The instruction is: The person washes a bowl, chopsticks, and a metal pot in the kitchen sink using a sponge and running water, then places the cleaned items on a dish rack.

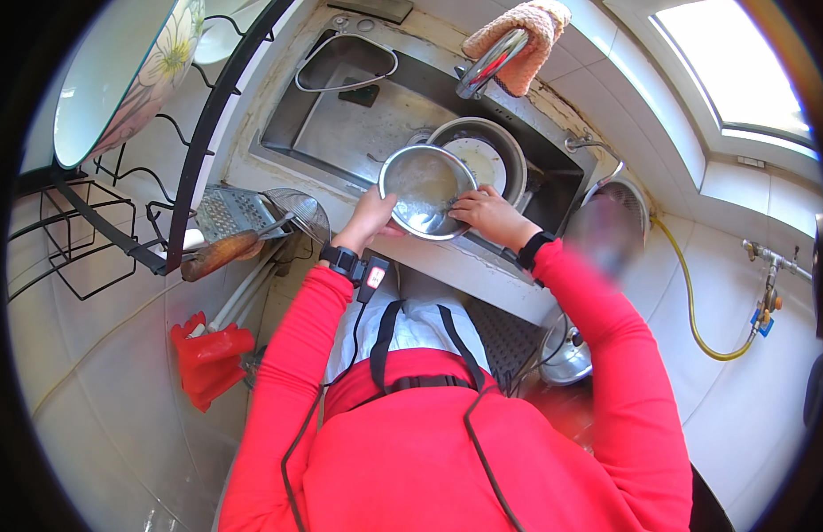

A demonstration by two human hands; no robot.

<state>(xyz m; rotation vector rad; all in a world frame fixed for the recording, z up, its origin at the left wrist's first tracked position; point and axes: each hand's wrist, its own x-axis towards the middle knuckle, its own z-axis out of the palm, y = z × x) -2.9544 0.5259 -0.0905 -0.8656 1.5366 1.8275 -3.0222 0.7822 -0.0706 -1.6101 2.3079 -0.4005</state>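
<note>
Between my two hands is a round stainless steel bowl (424, 189), held over the front rim of the sink (331, 126). My left hand (370, 218) grips its left side, the thumb on the rim and the fingers underneath. My right hand (489, 209) holds the opposite side, with fingers lying over the edge. Some cloudy liquid seems to cover the bowl's bottom. Just behind it in the sink stands a larger metal basin (515, 149). Inside that basin lies a white plate (481, 159) with dark specks on it.
A chrome faucet (491, 63), draped with a peach cloth (541, 40), rises behind the sink. On the left are a black wire rack (192, 146), a box grater (232, 213), a wire strainer (298, 209) and red rubber gloves (212, 359). A metal kettle (567, 352) stands low at right.
</note>
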